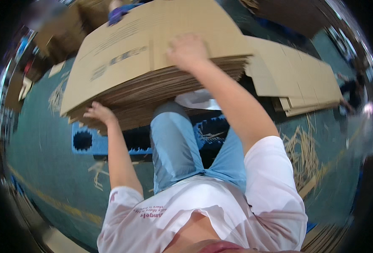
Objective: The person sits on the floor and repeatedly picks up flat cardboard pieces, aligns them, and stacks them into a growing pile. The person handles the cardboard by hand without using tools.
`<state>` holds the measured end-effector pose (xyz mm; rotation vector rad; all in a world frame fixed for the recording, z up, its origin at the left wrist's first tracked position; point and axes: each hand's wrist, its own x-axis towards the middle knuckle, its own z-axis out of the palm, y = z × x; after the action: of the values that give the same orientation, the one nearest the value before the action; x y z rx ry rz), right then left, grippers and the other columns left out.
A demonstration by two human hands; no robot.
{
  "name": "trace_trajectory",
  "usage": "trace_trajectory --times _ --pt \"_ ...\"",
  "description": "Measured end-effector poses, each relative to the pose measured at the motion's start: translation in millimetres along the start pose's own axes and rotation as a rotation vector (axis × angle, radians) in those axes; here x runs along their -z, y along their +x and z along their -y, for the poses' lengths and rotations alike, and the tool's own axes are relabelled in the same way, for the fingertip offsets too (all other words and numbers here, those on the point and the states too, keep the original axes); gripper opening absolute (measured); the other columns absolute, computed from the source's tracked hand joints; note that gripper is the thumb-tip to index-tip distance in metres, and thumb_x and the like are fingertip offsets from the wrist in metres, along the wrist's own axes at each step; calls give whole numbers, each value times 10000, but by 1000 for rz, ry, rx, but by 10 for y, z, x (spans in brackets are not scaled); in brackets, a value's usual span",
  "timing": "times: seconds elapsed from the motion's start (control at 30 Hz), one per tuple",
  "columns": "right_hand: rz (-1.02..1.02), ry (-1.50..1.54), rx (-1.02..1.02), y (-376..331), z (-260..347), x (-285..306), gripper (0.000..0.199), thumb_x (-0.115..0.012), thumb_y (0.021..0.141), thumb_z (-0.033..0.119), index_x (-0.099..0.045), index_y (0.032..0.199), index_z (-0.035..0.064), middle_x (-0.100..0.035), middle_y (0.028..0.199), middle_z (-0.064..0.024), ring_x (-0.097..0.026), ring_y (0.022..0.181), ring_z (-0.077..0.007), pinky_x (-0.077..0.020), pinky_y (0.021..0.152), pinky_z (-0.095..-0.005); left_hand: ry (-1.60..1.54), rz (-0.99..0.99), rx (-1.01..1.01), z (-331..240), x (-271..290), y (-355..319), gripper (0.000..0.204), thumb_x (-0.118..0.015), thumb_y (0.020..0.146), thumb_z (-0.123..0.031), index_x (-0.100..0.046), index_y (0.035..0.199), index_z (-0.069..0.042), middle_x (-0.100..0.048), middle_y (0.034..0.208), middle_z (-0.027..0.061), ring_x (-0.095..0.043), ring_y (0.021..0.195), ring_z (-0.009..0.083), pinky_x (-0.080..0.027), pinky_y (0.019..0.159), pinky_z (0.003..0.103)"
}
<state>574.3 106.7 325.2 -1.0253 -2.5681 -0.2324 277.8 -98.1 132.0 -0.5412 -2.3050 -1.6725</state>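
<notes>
A tall stack of flattened cardboard boxes [161,80] stands in front of me, its printed top sheet [123,46] tilted a little. My right hand [188,51] lies on that top sheet near its near edge, slightly blurred, fingers stretched forward. At the stack's near left side, my left hand [100,113] touches the layered edges with thumb and fingers apart. Neither hand has closed on a sheet. My knees are up against the stack's near side, where a piece of white material [198,100] shows.
Under the stack is a blue pallet [104,143]. More flat cardboard [291,76] lies to the right. Cardboard strips [302,156] litter the green floor [39,143]. A purple sleeve or glove [118,14] shows at the stack's far edge; another person [351,93] is at far right.
</notes>
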Motion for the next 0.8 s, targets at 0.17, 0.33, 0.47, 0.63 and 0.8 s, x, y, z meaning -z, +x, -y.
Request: trace_trajectory --times 0.17,0.33,0.47,0.63,0.8 --pt "-431 426 298 -895 -282 286 376 -678 691 167 -581 1042 71 -560 1126 -124 -449 1153 -295 -277 1030 -445 2 110 -243 -180 -125 -851 691 -314 945 -400 -41 1400 42 37 1462 254 -26 1358 384 -53 1106 452" --pt "-509 574 -3 -1736 -1292 134 340 -644 703 39 -606 1040 62 -567 1140 -143 -534 1073 -301 -433 904 -368 -639 20 626 -463 -281 -1099 738 -317 895 -547 -53 1437 -121 -79 1487 124 -152 1344 331 -105 1107 478" --pt "-575 765 -561 -2285 -2458 -685 330 -610 710 18 -601 1040 24 -613 1022 -144 -606 898 -300 -479 807 -333 -652 252 662 -247 -456 -784 744 -300 878 -594 -121 1432 -130 -135 1479 106 -153 1342 321 -109 1108 474" --pt "-181 98 -974 -3089 -3558 -2104 530 -647 680 36 -501 1189 61 -470 1232 -171 -436 1150 -352 -364 945 -440 -493 289 667 -1014 -518 -1430 665 -296 925 -509 -145 1422 -93 -179 1468 100 -143 1353 267 -133 1120 400" --pt "280 -312 -1057 -3052 -3952 -2928 589 -549 796 122 -333 1341 68 -219 1446 -173 -141 1347 -383 -133 1070 -519 -324 627 408 -834 -118 -1737 483 -350 951 -335 -394 1324 -30 -406 1335 134 -360 1242 255 -265 1041 388"
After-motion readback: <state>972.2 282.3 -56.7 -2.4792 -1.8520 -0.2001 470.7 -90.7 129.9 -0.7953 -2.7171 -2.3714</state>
